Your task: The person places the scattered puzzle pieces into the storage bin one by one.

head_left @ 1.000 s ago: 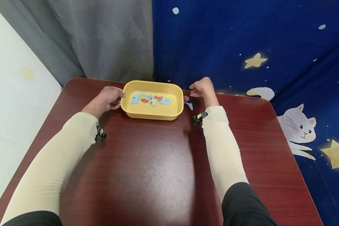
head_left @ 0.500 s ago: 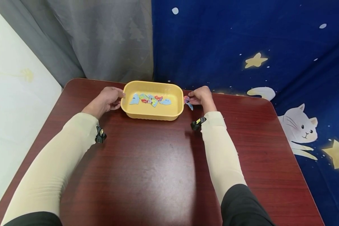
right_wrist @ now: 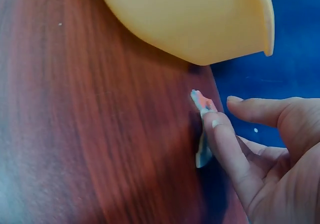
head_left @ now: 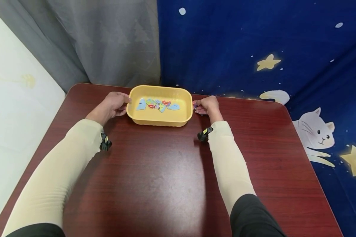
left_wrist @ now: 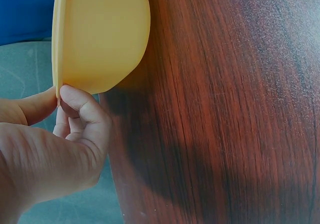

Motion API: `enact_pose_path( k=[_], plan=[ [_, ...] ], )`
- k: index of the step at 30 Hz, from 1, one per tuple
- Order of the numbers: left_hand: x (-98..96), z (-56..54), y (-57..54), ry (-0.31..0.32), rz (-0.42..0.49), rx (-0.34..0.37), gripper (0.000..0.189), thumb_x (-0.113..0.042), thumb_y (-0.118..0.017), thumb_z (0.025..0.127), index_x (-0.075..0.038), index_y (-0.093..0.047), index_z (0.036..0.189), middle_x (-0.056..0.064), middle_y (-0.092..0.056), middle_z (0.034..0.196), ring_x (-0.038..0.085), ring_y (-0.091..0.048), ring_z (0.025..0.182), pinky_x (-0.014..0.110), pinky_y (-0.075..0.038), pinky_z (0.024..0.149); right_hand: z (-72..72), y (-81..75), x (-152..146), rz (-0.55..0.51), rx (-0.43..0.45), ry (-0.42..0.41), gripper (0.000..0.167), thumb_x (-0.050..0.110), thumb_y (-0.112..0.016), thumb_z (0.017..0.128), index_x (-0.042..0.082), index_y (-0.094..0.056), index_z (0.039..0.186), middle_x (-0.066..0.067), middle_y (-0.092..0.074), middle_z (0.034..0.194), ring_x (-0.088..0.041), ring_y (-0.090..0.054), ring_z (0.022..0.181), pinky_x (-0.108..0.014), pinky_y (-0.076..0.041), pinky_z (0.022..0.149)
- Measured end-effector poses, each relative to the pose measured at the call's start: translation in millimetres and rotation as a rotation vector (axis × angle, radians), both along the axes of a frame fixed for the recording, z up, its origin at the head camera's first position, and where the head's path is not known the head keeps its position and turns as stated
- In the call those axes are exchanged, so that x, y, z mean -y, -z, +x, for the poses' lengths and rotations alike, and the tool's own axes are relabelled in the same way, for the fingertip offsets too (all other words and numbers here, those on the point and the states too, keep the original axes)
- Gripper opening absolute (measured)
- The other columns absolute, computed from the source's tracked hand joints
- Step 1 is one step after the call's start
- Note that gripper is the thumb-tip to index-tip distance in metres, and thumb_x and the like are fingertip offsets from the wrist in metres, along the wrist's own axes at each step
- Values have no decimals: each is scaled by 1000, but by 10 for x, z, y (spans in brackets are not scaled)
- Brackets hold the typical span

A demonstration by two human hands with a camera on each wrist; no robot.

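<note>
A yellow plastic tub (head_left: 158,122) stands near the far edge of the table, with several flat jigsaw-like pieces (head_left: 141,104) lying in it, printed light blue, green and red. My left hand (head_left: 114,103) pinches the tub's rim at its left end; in the left wrist view thumb and forefinger meet on the rim (left_wrist: 58,59). Just beyond the tub's right end, my right hand (head_left: 209,106) is down at a loose piece (right_wrist: 201,156), light blue with some red. Its fingertips touch this piece, while the thumb (right_wrist: 250,109) stays apart. The hand partly covers the piece.
The dark red wooden table (head_left: 160,171) stretches toward me. Behind it hang a grey curtain (head_left: 115,42) and a blue curtain (head_left: 219,46) with stars and a cat. A white wall (head_left: 14,98) is at the left.
My right hand has come down and slightly toward me, onto the loose piece beside the tub, and now covers much of it. The left hand and the tub have stayed put.
</note>
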State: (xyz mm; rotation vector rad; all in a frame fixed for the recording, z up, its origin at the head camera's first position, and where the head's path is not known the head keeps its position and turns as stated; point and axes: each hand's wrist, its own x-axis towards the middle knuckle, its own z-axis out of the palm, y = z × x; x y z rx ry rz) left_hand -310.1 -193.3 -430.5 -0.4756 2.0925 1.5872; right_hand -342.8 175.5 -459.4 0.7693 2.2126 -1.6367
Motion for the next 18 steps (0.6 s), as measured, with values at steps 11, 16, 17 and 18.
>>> enact_pose_path(
  k=[11, 16, 17, 18],
  plan=[
    [8, -16, 7, -3, 7, 3, 33, -22, -53, 100, -10, -48, 130, 2, -56, 93, 11, -52, 62, 20, -50, 58, -15, 114, 115, 283, -44, -11, 17, 17, -74, 83, 0, -73, 79, -5, -66, 55, -13, -62, 42, -29, -56, 49],
    [12, -19, 13, -3, 4, 7, 33, -23, -54, 100, -11, -49, 130, 2, -55, 92, 11, -52, 64, 21, -51, 58, 8, 121, 143, 472, -44, -65, 17, 23, -71, 85, 9, -72, 75, 0, -64, 56, -9, -61, 43, -25, -54, 51],
    [11, -19, 13, -3, 4, 8, 33, -23, -54, 100, -11, -49, 130, 2, -55, 92, 11, -52, 63, 21, -51, 59, 11, 121, 145, 491, -41, -69, 17, 23, -71, 85, 10, -72, 74, 0, -64, 56, -8, -61, 43, -24, -54, 51],
    [9, -19, 13, -3, 3, 8, 32, -22, -54, 100, -11, -49, 129, 2, -55, 92, 11, -53, 63, 21, -51, 59, 12, 120, 146, 498, -38, -70, 16, 22, -71, 85, 10, -72, 74, 0, -64, 56, -8, -61, 44, -24, -54, 51]
  ],
)
